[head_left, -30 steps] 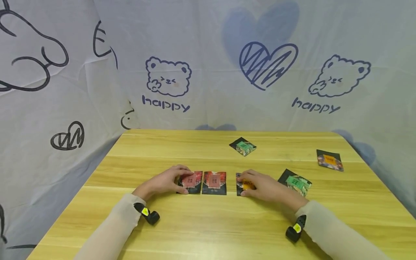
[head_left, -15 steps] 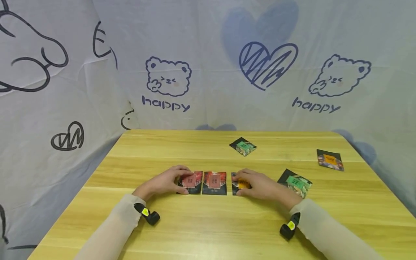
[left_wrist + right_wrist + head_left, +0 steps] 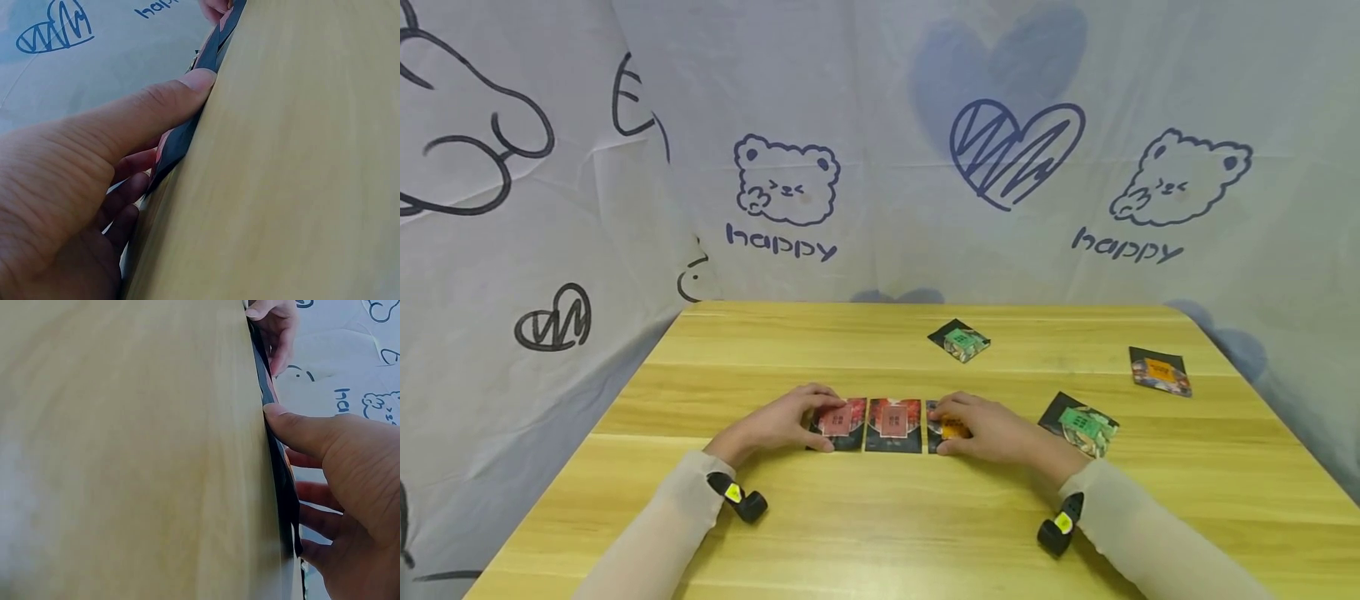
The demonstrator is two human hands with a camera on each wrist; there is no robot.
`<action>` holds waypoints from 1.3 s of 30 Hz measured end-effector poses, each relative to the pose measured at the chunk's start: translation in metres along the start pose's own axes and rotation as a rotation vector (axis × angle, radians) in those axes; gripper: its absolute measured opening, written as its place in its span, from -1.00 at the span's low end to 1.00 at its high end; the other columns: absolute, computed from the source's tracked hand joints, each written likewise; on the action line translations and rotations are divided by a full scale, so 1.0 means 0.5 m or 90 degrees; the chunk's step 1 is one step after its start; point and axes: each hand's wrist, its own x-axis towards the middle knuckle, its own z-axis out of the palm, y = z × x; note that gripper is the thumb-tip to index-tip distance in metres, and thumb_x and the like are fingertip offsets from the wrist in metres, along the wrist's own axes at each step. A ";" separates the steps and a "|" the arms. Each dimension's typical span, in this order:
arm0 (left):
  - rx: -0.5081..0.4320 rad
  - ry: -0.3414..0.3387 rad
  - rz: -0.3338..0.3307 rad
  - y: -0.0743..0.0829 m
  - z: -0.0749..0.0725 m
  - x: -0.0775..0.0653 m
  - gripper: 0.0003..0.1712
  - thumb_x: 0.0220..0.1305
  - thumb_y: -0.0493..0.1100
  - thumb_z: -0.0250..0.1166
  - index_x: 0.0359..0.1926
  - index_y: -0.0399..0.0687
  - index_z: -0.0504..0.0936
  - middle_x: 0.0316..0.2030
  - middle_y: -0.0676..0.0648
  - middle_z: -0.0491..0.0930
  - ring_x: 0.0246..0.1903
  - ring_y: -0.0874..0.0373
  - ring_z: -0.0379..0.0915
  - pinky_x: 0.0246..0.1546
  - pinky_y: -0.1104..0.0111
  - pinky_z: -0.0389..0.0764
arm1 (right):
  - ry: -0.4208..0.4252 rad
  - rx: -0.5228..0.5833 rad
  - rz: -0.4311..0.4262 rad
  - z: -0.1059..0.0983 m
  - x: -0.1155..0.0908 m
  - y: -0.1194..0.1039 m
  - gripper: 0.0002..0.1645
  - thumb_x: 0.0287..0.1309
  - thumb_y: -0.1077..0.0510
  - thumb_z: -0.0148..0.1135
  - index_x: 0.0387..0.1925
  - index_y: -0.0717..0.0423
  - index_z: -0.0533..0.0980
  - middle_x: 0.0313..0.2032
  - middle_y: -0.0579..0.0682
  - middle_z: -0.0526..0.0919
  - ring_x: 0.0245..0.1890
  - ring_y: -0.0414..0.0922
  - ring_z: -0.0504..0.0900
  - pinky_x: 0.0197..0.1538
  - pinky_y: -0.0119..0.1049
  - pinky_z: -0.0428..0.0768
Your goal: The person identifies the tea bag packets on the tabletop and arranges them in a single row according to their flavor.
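Three small flat printed packets lie in a row across the middle of the table. My left hand (image 3: 778, 423) holds the left red-and-black packet (image 3: 844, 423), its thumb on the near edge and fingers toward the far edge. The middle red-and-black packet (image 3: 893, 425) lies untouched, a narrow gap from each neighbour. My right hand (image 3: 992, 429) grips the packet with an orange label (image 3: 953, 427) at the row's right end, thumb at its near edge. The hand hides that packet's right part. In the right wrist view the packet's dark edge (image 3: 284, 487) runs past my thumb.
A green-labelled packet (image 3: 1081, 425) lies askew just right of my right hand. Another green-labelled packet (image 3: 961, 340) lies farther back, and an orange-labelled one (image 3: 1160, 372) at the far right. Behind the wooden table (image 3: 880, 533) hangs a white cloth (image 3: 880, 100) with drawings.
My right hand has slid the orange-labelled packet left along the table, narrowing the gap to the middle red packet. My left hand has stayed in place on its packet.
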 end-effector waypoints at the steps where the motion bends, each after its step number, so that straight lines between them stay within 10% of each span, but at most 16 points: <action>1: 0.000 -0.001 0.002 -0.001 0.000 0.000 -0.17 0.09 0.15 0.47 0.36 0.05 0.43 0.36 -0.12 0.23 0.36 -0.12 0.09 0.30 -0.06 0.21 | -0.001 0.000 -0.001 0.000 0.000 -0.002 -0.37 0.27 -0.22 0.22 0.29 -0.11 0.44 0.32 0.03 0.35 0.28 0.07 0.38 0.26 0.04 0.38; 39: -0.007 -0.004 0.000 -0.003 -0.003 -0.002 -0.17 0.09 0.16 0.47 0.36 0.08 0.42 0.36 -0.12 0.22 0.36 -0.12 0.09 0.28 -0.06 0.24 | 0.011 -0.026 0.000 -0.031 -0.005 -0.021 -0.32 0.31 -0.24 0.15 0.32 0.01 0.43 0.37 0.14 0.30 0.36 0.16 0.25 0.32 0.12 0.27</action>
